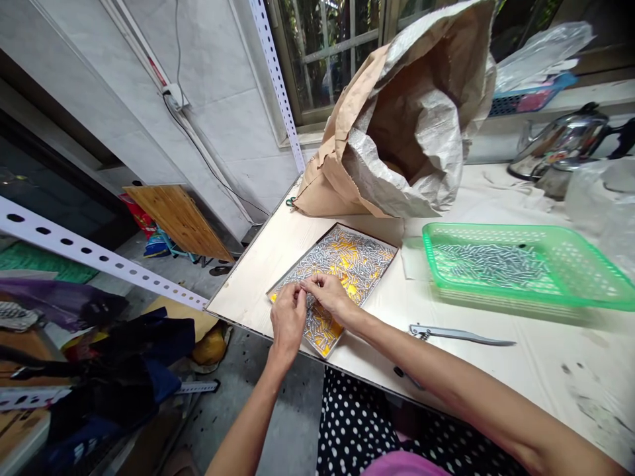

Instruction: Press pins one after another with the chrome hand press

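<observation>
The left hand (pixel 288 320) and the right hand (pixel 331 297) meet over the near end of a shallow rectangular tray (pixel 296 264). Their fingertips (pixel 308 285) are drawn into a narrow pinch and touch one another just above the tray's contents. The thumbs and forefingers are closed small, but whether a piece sits between them is too small to tell. Under and beyond the fingers lie many small silver metal pieces (pixel 347 258), spread over the tray's yellow bottom, thickest on the far side and thinner near the wrists. To the right of the fingers, well apart, stands a green plastic basket (pixel 520 229) holding a layer of similar silver pieces. Nearer, to the right of the right forearm, long metal tweezers (pixel 461 336) lie flat on the pale table (pixel 496 377). Beyond the fingers, past the tray's far end, a large brown paper sack (pixel 411 119) leans open, and a steel kettle (pixel 560 142) stands far off to its right.
</observation>
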A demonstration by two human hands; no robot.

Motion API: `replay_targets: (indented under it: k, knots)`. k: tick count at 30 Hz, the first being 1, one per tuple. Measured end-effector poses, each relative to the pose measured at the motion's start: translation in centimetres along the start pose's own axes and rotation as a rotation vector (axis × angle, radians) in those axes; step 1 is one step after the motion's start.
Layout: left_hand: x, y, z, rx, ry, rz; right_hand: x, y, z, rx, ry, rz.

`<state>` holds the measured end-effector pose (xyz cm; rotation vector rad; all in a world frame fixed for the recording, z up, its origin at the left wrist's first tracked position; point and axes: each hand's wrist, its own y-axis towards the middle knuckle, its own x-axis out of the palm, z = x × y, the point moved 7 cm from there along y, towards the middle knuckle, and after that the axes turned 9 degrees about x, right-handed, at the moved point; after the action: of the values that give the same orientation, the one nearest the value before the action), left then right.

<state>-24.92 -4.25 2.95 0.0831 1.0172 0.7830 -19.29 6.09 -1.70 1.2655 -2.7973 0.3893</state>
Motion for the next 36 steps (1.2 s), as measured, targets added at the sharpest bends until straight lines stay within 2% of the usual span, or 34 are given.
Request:
replay_targets:
  k: [3, 6, 8, 10, 12, 14, 18, 24, 27, 29, 33, 36]
  knots:
    - [1.0, 0.0, -0.6, -0.117, -0.276, -0.056, -0.5, 0.0, -0.3, -0.020, -0.036, -0.017]
    - [2.4, -0.1, -2.0, -0.353, -0.619, -0.197, -1.0, -0.1, -0.6, -0.014, -0.085, -0.053]
    - [2.6, -0.1, -2.7, -0.447, -0.701, -0.253, -1.2, -0.2, -0.7, 0.015, -0.127, -0.082]
    - [1.7, 0.3, -3.2, -0.405, -0.600, -0.239, -1.5, -0.1, -0.7, 0.051, -0.175, -0.104]
    - [0.4, 0.9, -3.4, -0.265, -0.385, -0.198, -1.9, 0.0, -0.7, 0.070, -0.276, -0.112]
    - [-0.6, 1.0, -3.3, -0.127, -0.159, -0.205, -2.2, -0.2, -0.5, 0.066, -0.428, -0.117]
    - [-1.0, 0.1, -3.3, -0.002, 0.177, -0.344, -1.5, -1.6, 0.5, 0.045, -0.766, -0.163]
    - [0.5, -0.8, -1.9, 0.226, 0.466, -0.572, 0.1, -3.2, 0.4, 0.015, -1.126, -0.186]
    - [1.2, -0.1, -1.9, 0.243, 0.471, -0.601, -0.6, -2.5, -0.4, 0.016, -1.221, -0.149]
    - [1.5, 0.6, -2.4, 0.209, 0.427, -0.574, -1.7, -1.9, -1.0, 0.019, -1.261, -0.095]
    - [1.6, 2.0, -4.1, 0.027, 0.236, -0.460, -3.6, -1.6, -1.9, 0.029, -1.292, -0.030]
    - [1.7, 2.6, -4.9, -0.095, -0.024, -0.388, -4.3, -1.6, -2.3, 0.018, -1.286, -0.003]
